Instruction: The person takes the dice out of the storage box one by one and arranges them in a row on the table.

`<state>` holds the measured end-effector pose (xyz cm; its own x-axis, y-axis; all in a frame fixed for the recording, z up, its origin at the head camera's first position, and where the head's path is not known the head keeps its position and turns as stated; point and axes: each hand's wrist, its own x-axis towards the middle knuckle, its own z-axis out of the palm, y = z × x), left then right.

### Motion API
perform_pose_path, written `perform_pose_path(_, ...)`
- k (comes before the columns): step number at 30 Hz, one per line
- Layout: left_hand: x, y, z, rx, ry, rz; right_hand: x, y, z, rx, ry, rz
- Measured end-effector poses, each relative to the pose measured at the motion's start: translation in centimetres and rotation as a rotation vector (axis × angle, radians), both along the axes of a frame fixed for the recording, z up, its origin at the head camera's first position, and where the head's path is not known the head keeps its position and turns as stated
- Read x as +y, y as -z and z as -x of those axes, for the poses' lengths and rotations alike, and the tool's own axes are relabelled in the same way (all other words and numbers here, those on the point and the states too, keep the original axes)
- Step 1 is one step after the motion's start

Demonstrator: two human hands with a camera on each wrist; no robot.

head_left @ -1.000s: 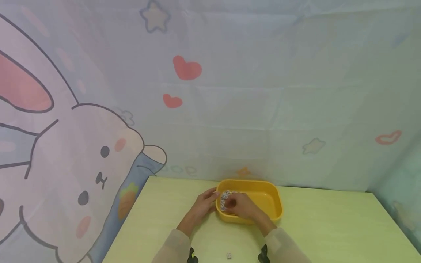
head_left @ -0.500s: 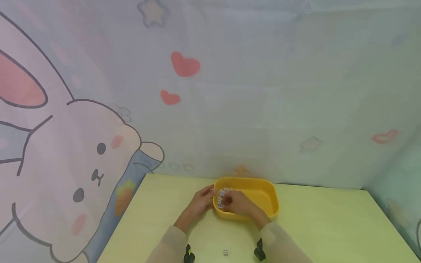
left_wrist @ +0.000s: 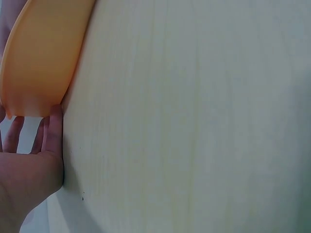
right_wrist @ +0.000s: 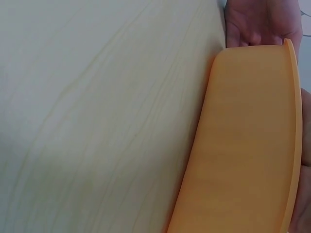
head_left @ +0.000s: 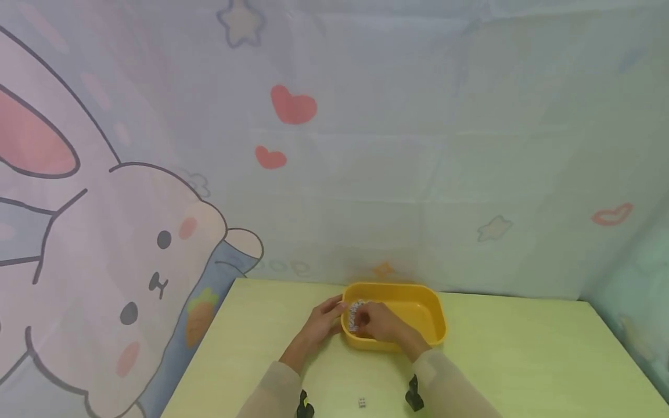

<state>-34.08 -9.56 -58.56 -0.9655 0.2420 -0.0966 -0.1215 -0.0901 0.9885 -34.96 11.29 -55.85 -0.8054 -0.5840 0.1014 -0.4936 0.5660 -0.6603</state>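
We've got a yellow tub (head_left: pixel 418 316) sitting on the pale green bench (head_left: pixel 522 371), near the back edge and just in front of the printed backdrop (head_left: pixel 418 145). In its left end there's a heap of small white bits with dark specks (head_left: pixel 357 306); they're too small for us to say what they are, though a single die (head_left: pixel 362 402) lies on the bench down by the sleeves and looks much the same. The rest of the tub floor shows bare yellow.

Our right hand (head_left: pixel 377 322) reaches over the near wall into the tub and sits right on that heap. Its fingers look bent down over the bits, but we can't tell whether they actually pinch anything. The right wrist view only gives the tub's outer wall (right_wrist: pixel 248 145) and bench grain.

Our left hand (head_left: pixel 323 322) is outside the tub, against its left end. In the left wrist view the fingers (left_wrist: pixel 54 131) lie fairly straight and close together, tips touching the tub's corner (left_wrist: pixel 34 104).

Writing: faint letters on the backdrop just above the bench edge, something like "good" (head_left: pixel 284 267), too washed out to read for sure. No labels on the tub that we can see. The backdrop also has a rabbit (head_left: pixel 130 278), hearts and stars.
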Motion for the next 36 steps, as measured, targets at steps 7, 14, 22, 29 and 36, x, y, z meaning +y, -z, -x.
perform_pose_path(7, 0.1, 0.1, -0.2, -0.012, -0.009, -0.015, 0.5, -0.1, -0.3, 0.122, -0.017, 0.016)
perform_pose_path(14, -0.2, 0.5, 0.0, -0.024, -0.024, 0.009, 1.4, -1.8, -1.5, 0.15, -0.009, 0.048)
perform_pose_path(22, -0.1, 0.3, 0.1, -0.018, -0.006, 0.008, 2.8, -4.9, -5.1, 0.155, -0.067, 0.11)
perform_pose_path(29, -0.3, 0.5, 0.2, -0.023, -0.013, -0.008, 3.7, -4.1, -8.7, 0.096, -0.114, 0.184)
perform_pose_path(36, -0.2, 0.2, 0.4, -0.031, 0.001, -0.001, 4.9, -1.3, -11.4, 0.06, -0.176, 0.17)
